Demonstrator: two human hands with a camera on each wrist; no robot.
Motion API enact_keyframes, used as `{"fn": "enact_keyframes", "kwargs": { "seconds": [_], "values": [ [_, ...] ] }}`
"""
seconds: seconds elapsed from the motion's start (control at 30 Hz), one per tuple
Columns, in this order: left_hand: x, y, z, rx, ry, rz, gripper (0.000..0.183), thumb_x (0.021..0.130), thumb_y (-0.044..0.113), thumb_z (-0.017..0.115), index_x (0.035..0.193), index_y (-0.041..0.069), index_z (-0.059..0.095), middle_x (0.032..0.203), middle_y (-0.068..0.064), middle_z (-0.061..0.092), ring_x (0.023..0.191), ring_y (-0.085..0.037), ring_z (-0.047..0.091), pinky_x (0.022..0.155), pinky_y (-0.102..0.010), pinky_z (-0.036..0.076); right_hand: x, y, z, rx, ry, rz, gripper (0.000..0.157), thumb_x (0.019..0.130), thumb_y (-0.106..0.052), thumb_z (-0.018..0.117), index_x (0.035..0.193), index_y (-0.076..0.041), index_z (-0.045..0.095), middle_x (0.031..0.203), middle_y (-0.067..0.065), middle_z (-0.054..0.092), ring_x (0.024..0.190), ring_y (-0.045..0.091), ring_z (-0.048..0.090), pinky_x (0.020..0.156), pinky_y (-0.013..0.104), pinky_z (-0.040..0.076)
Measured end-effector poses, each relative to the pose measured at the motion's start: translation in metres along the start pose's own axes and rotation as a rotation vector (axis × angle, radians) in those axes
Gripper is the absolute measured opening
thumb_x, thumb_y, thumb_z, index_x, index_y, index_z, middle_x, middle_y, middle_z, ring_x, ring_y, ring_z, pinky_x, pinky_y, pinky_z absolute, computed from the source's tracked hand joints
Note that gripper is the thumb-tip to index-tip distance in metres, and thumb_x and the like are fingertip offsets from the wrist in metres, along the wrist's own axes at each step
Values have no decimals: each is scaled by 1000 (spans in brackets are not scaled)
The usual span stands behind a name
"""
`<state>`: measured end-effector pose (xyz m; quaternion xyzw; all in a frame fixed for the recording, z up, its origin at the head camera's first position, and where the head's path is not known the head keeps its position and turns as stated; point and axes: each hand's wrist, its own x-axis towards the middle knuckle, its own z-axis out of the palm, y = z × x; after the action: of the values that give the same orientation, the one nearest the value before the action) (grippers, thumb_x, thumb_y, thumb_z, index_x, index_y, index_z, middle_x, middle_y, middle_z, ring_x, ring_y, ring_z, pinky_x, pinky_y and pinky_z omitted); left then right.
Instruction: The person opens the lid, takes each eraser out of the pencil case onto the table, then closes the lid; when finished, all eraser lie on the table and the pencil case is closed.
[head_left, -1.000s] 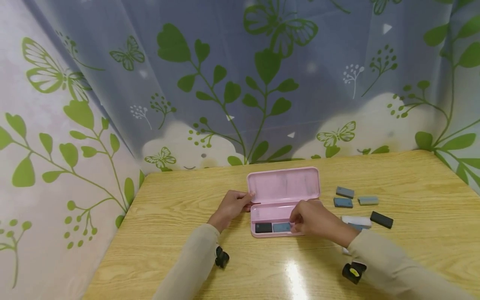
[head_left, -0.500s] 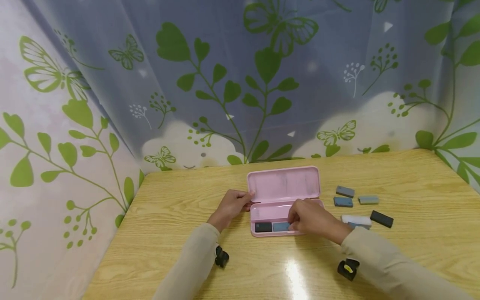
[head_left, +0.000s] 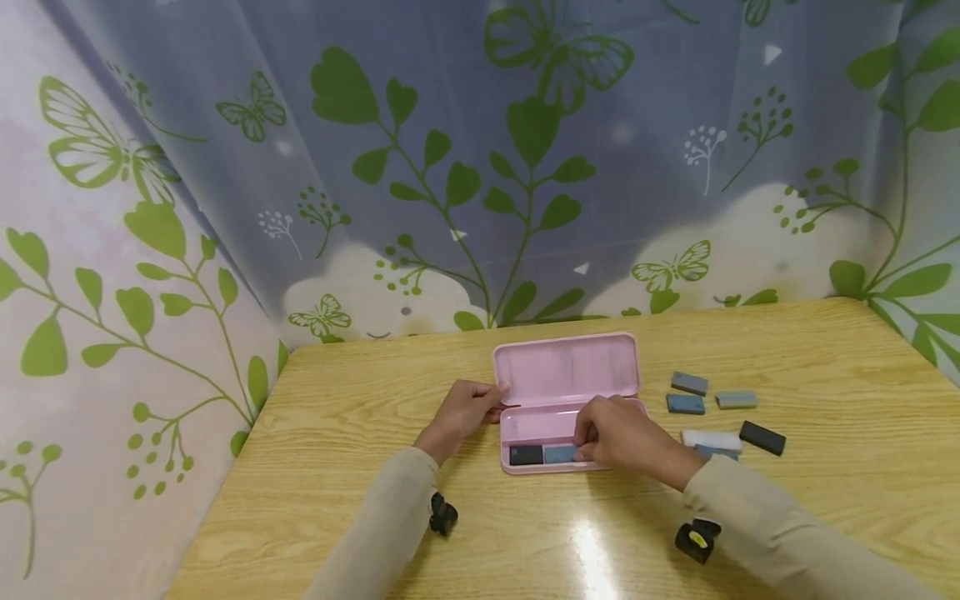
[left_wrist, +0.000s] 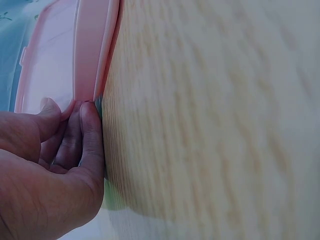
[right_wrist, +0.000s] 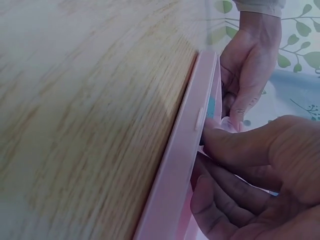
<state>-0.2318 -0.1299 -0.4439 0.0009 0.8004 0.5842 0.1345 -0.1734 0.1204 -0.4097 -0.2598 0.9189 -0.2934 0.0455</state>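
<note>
A pink pencil case (head_left: 566,371) lies with its lid raised on the wooden table. My left hand (head_left: 467,412) pinches its left side near the hinge; in the left wrist view the thumb (left_wrist: 49,112) is on the lid and the fingers are at the case's end. Inside the tray, a black eraser-like block (head_left: 526,455) sits left of a blue block (head_left: 558,454). My right hand (head_left: 626,437) reaches into the tray beside the blue block, fingers curled. In the right wrist view, a dark sliver shows by its thumb (right_wrist: 220,142); the fingers hide most of whatever lies there.
Right of the case lie several loose blocks: a grey one (head_left: 689,382), a blue one (head_left: 686,404), a grey-green one (head_left: 737,400), a black one (head_left: 762,438) and a white one (head_left: 711,441) overlapping another blue block (head_left: 716,452). A patterned curtain (head_left: 450,167) hangs behind the table.
My right hand has shifted slightly left along the tray, over the right end of the blue block. The left hand and the case have stayed in place.
</note>
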Motion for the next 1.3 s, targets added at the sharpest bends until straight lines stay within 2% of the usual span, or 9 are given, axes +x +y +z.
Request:
{"fn": "enact_keyframes", "kwargs": {
  "seconds": [0.23, 0.67, 0.83, 1.07, 1.3],
  "values": [
    [-1, 1, 0, -2, -3, -3, 30, 103, 20, 62, 109, -6, 75, 88, -6, 72, 73, -8, 63, 73, -23, 58, -2, -1, 0, 58, 3, -8, 20, 83, -7, 83, 69, -15, 72, 65, -11, 64, 59, 4, 54, 56, 26, 49],
    [0, 1, 0, 3, -4, -7, 30, 103, 21, 63, 112, -4, 75, 93, -8, 73, 75, -9, 64, 76, -26, 59, -6, 0, -9, 166, 0, 3, 21, 84, 0, 76, 69, -13, 71, 66, -9, 65, 57, 7, 54, 55, 26, 46],
    [0, 1, 0, 9, -3, -6, 30, 102, 21, 63, 112, -4, 75, 92, -8, 72, 75, -9, 64, 76, -26, 59, -13, 2, -23, 176, 27, -26, 20, 85, 1, 76, 70, -11, 71, 68, -6, 66, 58, 7, 54, 55, 26, 45],
    [0, 0, 0, -10, -6, -5, 30, 102, 21, 63, 112, -4, 75, 92, -9, 73, 73, -9, 64, 73, -24, 58, -32, 12, -52, 206, 18, 70, 17, 90, -2, 74, 75, -10, 72, 75, -1, 69, 63, 14, 59, 56, 29, 46],
    [1, -1, -1, 8, 0, -5, 30, 103, 22, 63, 114, -3, 75, 94, -9, 73, 74, -8, 64, 74, -24, 58, -60, 32, -78, 154, 15, 110, 13, 91, -6, 74, 79, -9, 71, 78, -1, 69, 64, 14, 58, 56, 28, 45]
  ]
}}
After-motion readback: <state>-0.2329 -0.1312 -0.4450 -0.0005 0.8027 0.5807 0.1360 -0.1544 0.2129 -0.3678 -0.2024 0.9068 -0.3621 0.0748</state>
